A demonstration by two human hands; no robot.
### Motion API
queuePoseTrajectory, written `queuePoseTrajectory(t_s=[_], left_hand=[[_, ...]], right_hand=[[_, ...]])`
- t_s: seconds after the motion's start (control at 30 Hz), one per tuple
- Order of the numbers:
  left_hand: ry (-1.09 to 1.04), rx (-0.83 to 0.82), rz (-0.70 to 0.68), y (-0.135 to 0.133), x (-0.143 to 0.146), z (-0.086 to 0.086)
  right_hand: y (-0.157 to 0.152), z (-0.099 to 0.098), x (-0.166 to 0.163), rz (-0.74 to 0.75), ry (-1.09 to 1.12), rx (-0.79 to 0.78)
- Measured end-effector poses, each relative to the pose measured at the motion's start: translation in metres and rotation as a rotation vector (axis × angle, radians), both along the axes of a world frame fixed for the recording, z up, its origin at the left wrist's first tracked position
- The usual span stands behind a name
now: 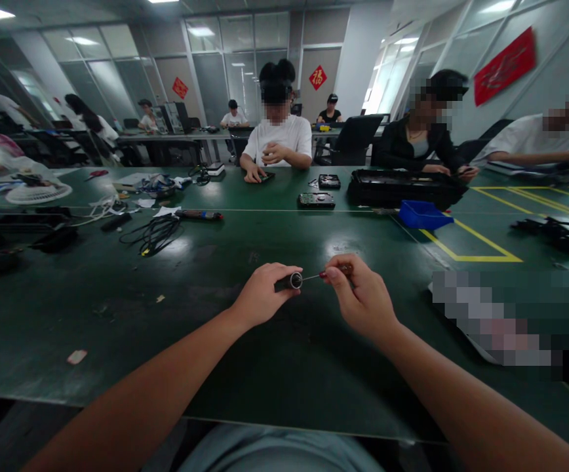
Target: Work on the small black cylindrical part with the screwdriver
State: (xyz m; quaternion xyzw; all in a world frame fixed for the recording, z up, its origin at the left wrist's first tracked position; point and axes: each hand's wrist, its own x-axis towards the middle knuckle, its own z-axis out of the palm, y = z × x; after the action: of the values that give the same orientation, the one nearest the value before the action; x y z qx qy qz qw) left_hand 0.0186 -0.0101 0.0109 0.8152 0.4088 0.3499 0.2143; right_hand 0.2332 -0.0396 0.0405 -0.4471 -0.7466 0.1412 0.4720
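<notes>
My left hand (263,293) is closed around a small dark cylinder with a silver end (292,281), held just above the green table (206,341). My right hand (358,295) pinches a thin screwdriver (313,276) whose metal tip points into the cylinder's silver end. Both hands meet over the middle of the table, close to me. The rest of the cylinder is hidden inside my left fist.
A blue bin (425,214) and a black case (405,187) lie at the right, by yellow floor-tape lines. Black cables (154,234), a red-handled tool (199,214) and circuit boards (316,200) lie further out. Several people sit across and beside the table.
</notes>
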Motion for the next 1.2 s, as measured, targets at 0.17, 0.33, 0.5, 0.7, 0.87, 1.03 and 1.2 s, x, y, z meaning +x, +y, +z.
queuePoseTrajectory(t_s=[0.17, 0.33, 0.5, 0.7, 0.87, 1.03, 1.2], left_hand=[[0.011, -0.034, 0.022, 0.0002, -0.0005, 0.0002], [0.016, -0.051, 0.019, 0.0008, -0.0003, -0.0005], [0.019, -0.082, 0.032, -0.0008, 0.0, 0.0004], [0.055, -0.111, 0.037, 0.0001, -0.0006, -0.0026], [0.065, -0.12, 0.041, 0.0017, -0.0012, -0.0045], [0.058, -0.14, 0.055, 0.0004, -0.0005, -0.0025], [0.011, -0.151, 0.098, -0.0009, 0.001, 0.0008]], right_hand=[[0.0, 0.0004, -0.0004, -0.037, -0.009, 0.041], [0.0004, -0.0003, 0.0004, -0.048, -0.004, 0.033], [-0.0002, 0.0014, -0.0003, -0.063, 0.004, 0.05], [-0.0006, 0.0043, -0.0024, -0.098, -0.031, 0.045], [0.002, 0.0041, -0.0016, -0.154, -0.067, 0.03], [0.0047, 0.0026, -0.001, -0.159, -0.07, -0.011], [0.0046, 0.002, -0.0009, -0.171, -0.06, -0.001]])
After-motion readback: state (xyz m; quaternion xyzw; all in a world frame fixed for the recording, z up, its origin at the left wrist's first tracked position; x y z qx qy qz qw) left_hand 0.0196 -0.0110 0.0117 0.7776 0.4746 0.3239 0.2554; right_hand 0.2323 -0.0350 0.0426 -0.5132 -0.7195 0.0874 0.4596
